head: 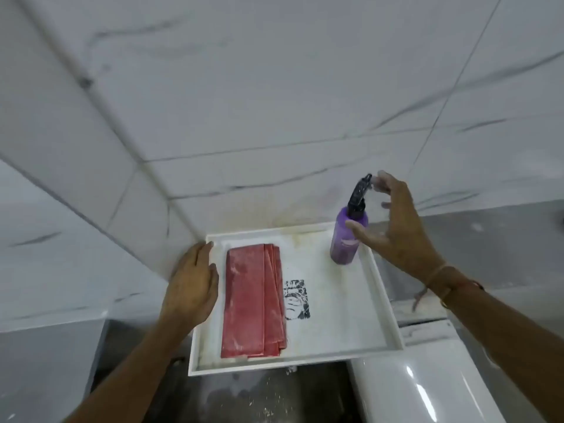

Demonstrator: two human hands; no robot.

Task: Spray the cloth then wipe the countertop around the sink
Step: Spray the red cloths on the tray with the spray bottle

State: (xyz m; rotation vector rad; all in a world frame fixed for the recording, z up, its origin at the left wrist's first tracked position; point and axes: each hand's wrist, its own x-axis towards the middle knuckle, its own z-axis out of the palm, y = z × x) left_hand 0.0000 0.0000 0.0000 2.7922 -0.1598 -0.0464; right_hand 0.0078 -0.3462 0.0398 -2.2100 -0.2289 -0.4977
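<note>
Red cloth (pixel 254 300) lies folded and untouched in the white tray (pixel 386 303); right hand (pixel 393 221), fingers apart, closes around the purple spray bottle (pixel 348 239); left hand (pixel 192 282) rests open; spraying and wiping remain.

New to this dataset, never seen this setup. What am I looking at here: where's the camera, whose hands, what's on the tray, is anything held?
There is no robot here: a person works bare-handed, and the single picture comes from a wide-angle camera worn on their head, looking forward and down. That is why both forearms enter from the bottom and the tiled walls look bent.

A white tray sits in a tiled corner. On it lie a folded red cloth and, at the far right corner, an upright purple spray bottle with a black trigger head.

The left hand rests open on the tray's left edge. The right hand is spread open around the bottle, fingers by the trigger, but does not look closed on it yet. So nothing is clearly held.
</note>
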